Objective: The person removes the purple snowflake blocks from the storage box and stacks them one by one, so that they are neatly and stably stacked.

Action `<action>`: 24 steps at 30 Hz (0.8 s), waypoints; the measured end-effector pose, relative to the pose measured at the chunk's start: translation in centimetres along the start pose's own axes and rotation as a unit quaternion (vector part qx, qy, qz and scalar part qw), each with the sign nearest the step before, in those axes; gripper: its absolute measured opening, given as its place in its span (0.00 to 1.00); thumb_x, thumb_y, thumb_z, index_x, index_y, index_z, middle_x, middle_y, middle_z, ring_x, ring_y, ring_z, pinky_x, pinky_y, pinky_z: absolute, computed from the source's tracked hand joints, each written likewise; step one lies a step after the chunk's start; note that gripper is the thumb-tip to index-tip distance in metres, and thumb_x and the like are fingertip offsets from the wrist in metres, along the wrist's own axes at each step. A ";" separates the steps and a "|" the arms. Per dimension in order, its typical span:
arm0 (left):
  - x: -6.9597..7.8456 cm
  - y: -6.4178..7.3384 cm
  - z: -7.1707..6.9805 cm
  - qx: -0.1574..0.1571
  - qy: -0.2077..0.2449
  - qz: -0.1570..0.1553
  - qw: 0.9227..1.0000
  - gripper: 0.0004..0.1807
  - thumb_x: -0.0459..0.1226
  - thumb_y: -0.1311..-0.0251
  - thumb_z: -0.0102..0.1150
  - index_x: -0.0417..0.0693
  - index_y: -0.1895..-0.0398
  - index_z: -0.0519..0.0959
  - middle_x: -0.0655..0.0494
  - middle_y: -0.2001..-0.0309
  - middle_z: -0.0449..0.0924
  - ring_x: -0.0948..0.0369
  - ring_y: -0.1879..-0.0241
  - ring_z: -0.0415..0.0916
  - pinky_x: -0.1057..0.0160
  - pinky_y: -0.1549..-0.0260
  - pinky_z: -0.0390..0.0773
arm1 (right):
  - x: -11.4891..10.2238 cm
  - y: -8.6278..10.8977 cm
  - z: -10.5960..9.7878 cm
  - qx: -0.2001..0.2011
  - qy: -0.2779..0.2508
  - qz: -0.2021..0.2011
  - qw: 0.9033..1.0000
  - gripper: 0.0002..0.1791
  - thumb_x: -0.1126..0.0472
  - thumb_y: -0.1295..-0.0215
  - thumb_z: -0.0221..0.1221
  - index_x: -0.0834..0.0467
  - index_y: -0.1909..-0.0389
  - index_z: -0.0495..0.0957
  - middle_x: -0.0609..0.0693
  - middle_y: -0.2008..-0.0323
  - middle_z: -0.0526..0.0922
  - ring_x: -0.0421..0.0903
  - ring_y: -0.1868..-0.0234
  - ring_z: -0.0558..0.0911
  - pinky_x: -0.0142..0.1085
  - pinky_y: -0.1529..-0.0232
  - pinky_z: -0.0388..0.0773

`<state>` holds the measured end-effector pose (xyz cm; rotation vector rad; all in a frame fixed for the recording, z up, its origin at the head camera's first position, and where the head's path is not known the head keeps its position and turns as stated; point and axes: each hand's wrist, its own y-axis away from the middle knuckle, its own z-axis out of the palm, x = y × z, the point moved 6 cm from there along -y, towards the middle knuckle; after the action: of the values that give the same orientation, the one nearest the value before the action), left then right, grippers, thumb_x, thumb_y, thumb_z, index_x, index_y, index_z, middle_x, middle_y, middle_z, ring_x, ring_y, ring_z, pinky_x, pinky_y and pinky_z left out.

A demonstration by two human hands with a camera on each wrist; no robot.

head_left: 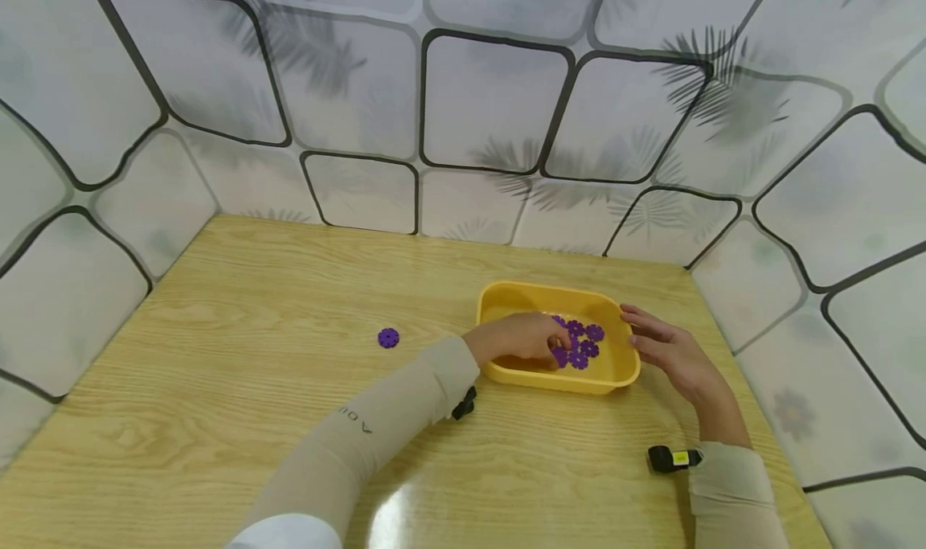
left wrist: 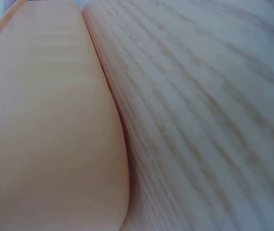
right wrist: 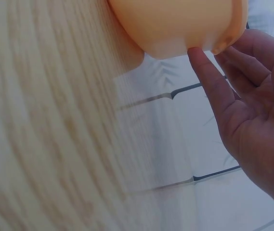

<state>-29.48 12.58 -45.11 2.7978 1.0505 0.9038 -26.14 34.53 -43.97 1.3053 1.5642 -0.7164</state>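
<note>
A yellow plastic tub (head_left: 550,383) sits on the table with several purple flower-shaped discs (head_left: 589,348) in its right half. My left hand (head_left: 519,337) reaches over the tub's left side, its curled fingers down among the discs. Whether a disc is pinched there I cannot tell. At the tub's right end is my right hand (head_left: 669,354), with extended fingertips at the rim. The right wrist view shows this hand (right wrist: 257,120) with fingers against the tub's outer wall (right wrist: 175,29). In the left wrist view the tub's wall (left wrist: 50,125) fills the left side.
One more purple disc (head_left: 388,338) lies on the wooden table (head_left: 289,292), left of the tub. Patterned white panels (head_left: 492,99) enclose the table's back and sides. Black wrist cameras are strapped to both sleeves, the right one (head_left: 669,458) near the table's right edge.
</note>
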 end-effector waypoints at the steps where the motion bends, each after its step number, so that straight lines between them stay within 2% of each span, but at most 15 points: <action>1: 0.0 0.0 0.0 0.000 -0.001 0.000 1.000 0.20 0.46 0.35 0.66 0.59 0.40 0.82 0.63 0.50 0.83 0.68 0.53 0.77 0.68 0.49 0.76 | 0.0 0.0 0.0 0.000 0.001 0.000 1.000 0.34 0.52 0.25 0.57 0.60 0.24 0.61 0.50 0.20 0.53 0.21 0.40 0.70 0.23 0.46 0.76; 7: -0.2 -0.2 -0.3 0.025 -0.007 0.006 1.000 0.19 0.50 0.35 0.66 0.61 0.43 0.82 0.67 0.51 0.83 0.70 0.53 0.77 0.69 0.50 0.75 | 0.1 -0.1 -0.1 0.003 0.006 0.003 1.000 0.34 0.51 0.26 0.58 0.59 0.24 0.62 0.51 0.20 0.53 0.22 0.38 0.70 0.23 0.46 0.76; 10: -0.2 -0.1 -0.7 0.037 0.009 0.017 0.999 0.19 0.49 0.35 0.65 0.59 0.42 0.82 0.67 0.51 0.82 0.70 0.54 0.76 0.70 0.52 0.75 | 0.1 -0.1 -0.1 0.005 0.006 0.006 1.000 0.34 0.51 0.26 0.58 0.59 0.24 0.62 0.50 0.20 0.53 0.24 0.37 0.69 0.23 0.46 0.76; 13: -0.3 0.1 -1.2 0.045 0.034 0.021 0.998 0.21 0.49 0.35 0.66 0.59 0.40 0.80 0.65 0.47 0.80 0.68 0.50 0.75 0.69 0.49 0.75 | 0.0 -0.1 -0.1 0.006 0.006 0.010 1.000 0.34 0.50 0.26 0.58 0.58 0.24 0.62 0.49 0.20 0.53 0.26 0.35 0.69 0.23 0.46 0.75; 18: -0.5 1.2 -2.5 0.067 0.090 0.040 0.993 0.22 0.46 0.33 0.65 0.54 0.37 0.79 0.59 0.40 0.78 0.62 0.41 0.74 0.65 0.40 0.72 | 0.0 -0.1 -0.1 0.004 0.000 0.011 1.000 0.34 0.51 0.26 0.58 0.58 0.24 0.61 0.50 0.20 0.53 0.24 0.37 0.69 0.23 0.46 0.76; 21: -0.9 2.4 -3.4 0.079 0.120 0.054 0.988 0.22 0.44 0.32 0.63 0.51 0.38 0.78 0.58 0.41 0.78 0.60 0.41 0.74 0.66 0.42 0.73 | 0.1 -0.1 -0.1 0.003 -0.001 0.010 1.000 0.34 0.51 0.25 0.58 0.58 0.24 0.61 0.49 0.20 0.53 0.23 0.38 0.70 0.23 0.46 0.76; 24: -1.5 3.7 -4.3 0.094 0.117 0.059 0.987 0.22 0.46 0.32 0.63 0.52 0.37 0.78 0.58 0.43 0.78 0.59 0.44 0.75 0.66 0.47 0.74 | 0.3 -0.1 -0.1 0.003 0.000 0.012 1.000 0.34 0.51 0.25 0.57 0.58 0.24 0.62 0.48 0.20 0.53 0.22 0.38 0.70 0.23 0.46 0.76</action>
<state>-30.46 8.02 -41.53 2.9920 1.0572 1.2330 -26.25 34.69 -44.22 1.3247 1.5450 -0.7069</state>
